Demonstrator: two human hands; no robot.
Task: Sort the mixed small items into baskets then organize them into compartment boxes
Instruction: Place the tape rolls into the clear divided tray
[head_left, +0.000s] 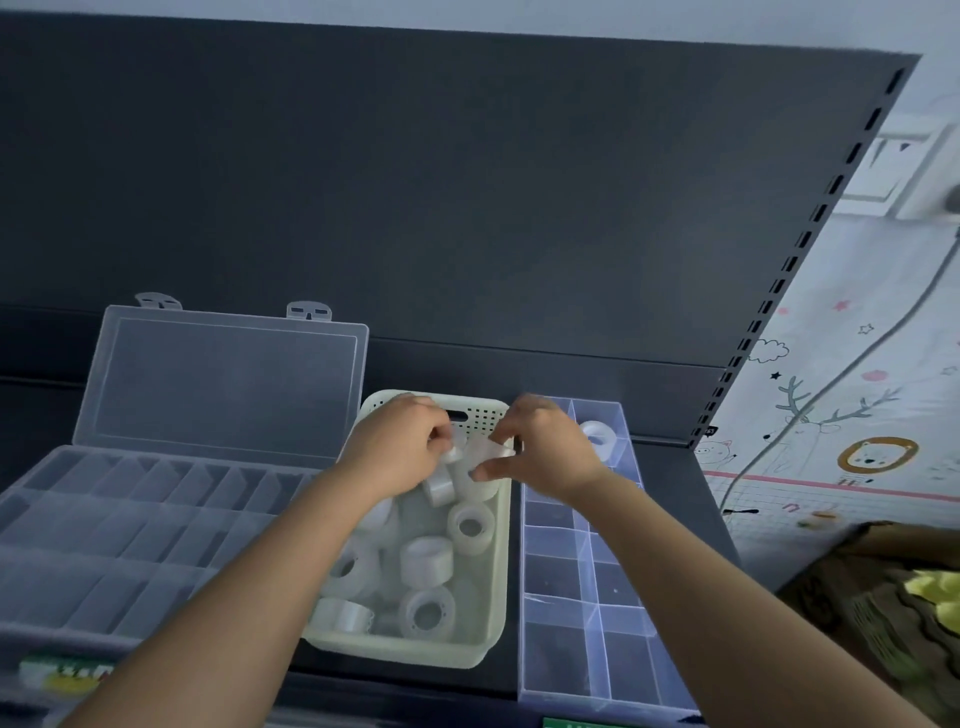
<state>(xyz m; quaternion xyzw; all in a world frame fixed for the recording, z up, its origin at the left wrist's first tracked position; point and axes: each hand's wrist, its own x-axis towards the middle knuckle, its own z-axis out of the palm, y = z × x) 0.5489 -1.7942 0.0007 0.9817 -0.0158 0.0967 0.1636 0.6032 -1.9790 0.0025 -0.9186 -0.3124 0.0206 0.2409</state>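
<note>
Now | left hand (397, 447) grips tape roll (453, 455) | right hand (548, 449) pinches second roll (485, 460) | label (62, 671) unreadable

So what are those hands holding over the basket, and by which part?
The left hand pinches a small clear tape roll by its rim; the right hand pinches a translucent piece beside it, at its edge. Blur hides whether that is another roll.

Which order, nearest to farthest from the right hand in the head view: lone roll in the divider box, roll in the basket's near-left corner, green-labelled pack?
1. Lone roll, just right of the right hand.
2. Basket corner roll, near-left.
3. Green-labelled pack, far lower left.
</note>
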